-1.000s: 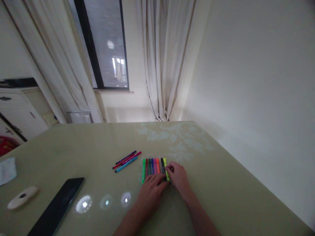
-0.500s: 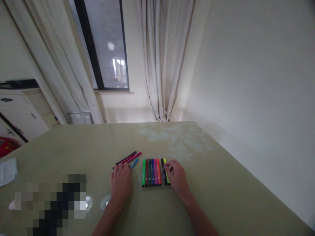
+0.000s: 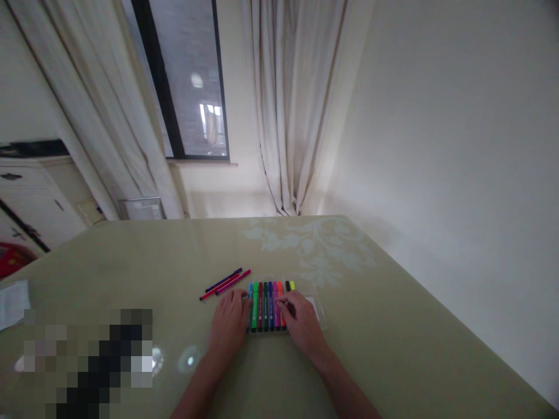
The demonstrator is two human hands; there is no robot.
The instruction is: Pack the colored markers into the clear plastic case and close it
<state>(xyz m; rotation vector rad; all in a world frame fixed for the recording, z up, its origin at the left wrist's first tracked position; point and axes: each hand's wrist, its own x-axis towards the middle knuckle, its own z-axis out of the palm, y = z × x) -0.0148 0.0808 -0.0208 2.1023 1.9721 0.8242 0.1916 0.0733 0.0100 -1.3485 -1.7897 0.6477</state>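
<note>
A row of coloured markers (image 3: 265,306) lies side by side in a clear plastic case (image 3: 322,314) on the table. At the row's left end, my left hand (image 3: 230,319) has its thumb and fingers closed on a light blue marker (image 3: 250,288), partly hidden by the fingers. My right hand (image 3: 302,326) rests over the right part of the row, its fingertips pinched together at the orange marker (image 3: 280,287). Whether anything is between them is hidden. Under that hand, only the ends of a black marker (image 3: 288,286) and a yellow marker (image 3: 292,285) show.
Several loose markers, purple, red and pink (image 3: 233,282), lie beyond my left hand. A pale cloth or paper (image 3: 13,304) is at the table's left edge. A blurred-out patch (image 3: 100,364) covers the near left. Wall (image 3: 458,174) borders the right side; curtains (image 3: 290,116) hang behind.
My left hand has moved right, bringing the light blue marker to the row's left end. My right hand has shifted left from the yellow marker to the orange one.
</note>
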